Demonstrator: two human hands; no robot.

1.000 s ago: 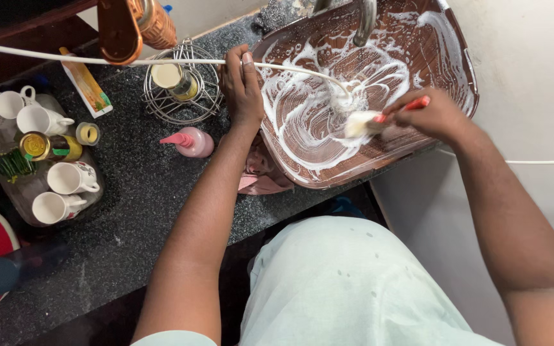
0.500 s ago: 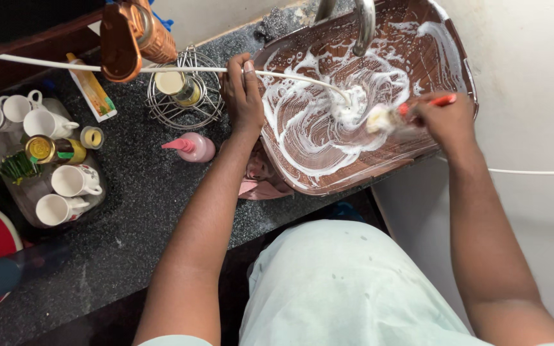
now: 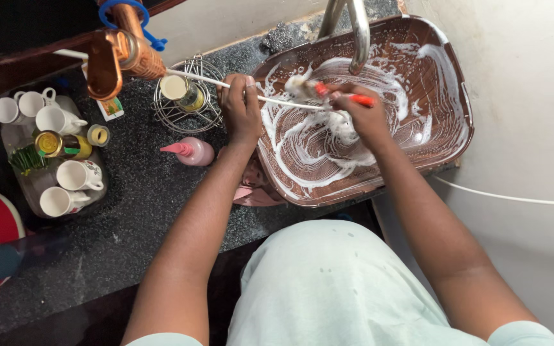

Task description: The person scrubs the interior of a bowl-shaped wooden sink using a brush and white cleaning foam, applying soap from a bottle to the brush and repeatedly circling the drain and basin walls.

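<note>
A brown sink basin, streaked with white foam, sits at the upper right. My right hand grips a red-handled brush whose sudsy head rests against the basin's far left inner wall. My left hand rests on the basin's left rim, fingers curled over the edge. A thin white hose runs across from the left, under my left fingers and into the basin. The metal tap arches over the foam.
On the black speckled counter stand a pink pump bottle, a wire rack holding a jar, and a tray of white mugs with a yellow-lidded jar. A copper vessel hangs above. A pink cloth lies by the basin.
My right hand has swept the brush from the right side of the basin across to its far left wall. My left hand has stayed on the rim.
</note>
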